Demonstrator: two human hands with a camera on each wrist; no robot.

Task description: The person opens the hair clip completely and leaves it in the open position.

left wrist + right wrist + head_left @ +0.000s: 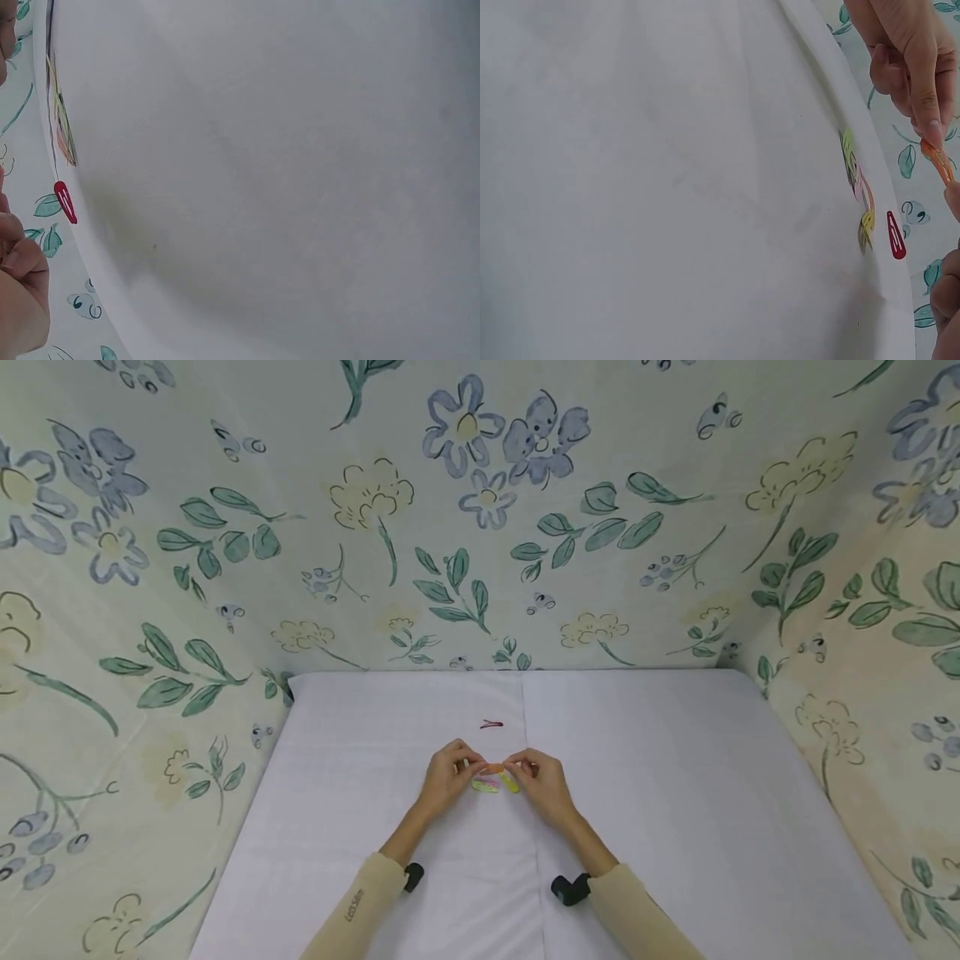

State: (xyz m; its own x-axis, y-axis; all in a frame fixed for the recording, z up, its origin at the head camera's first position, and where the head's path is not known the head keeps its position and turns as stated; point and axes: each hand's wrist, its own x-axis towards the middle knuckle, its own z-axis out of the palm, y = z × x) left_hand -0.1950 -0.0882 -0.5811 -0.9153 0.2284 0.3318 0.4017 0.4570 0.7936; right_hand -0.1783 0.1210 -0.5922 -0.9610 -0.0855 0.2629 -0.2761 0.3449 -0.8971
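Observation:
Both hands meet over the white table, at the two ends of an orange snap hair clip (495,769). My left hand (450,781) pinches one end between thumb and fingertip. At the other end, my right hand (542,785) pinches it the same way. In the right wrist view the orange clip (939,163) stretches between the fingertips, above the tabletop. Below the hands lie a green and pink clip group (485,786) and yellow clips (511,783). Farther back lies a red snap clip (491,724), seen whole in the right wrist view.
A white cloth covers the table (660,760), with a crease running front to back near its middle. Floral fabric (480,568) hangs behind and at both sides. Dark wrist devices (570,889) sit by the beige sleeves (637,910).

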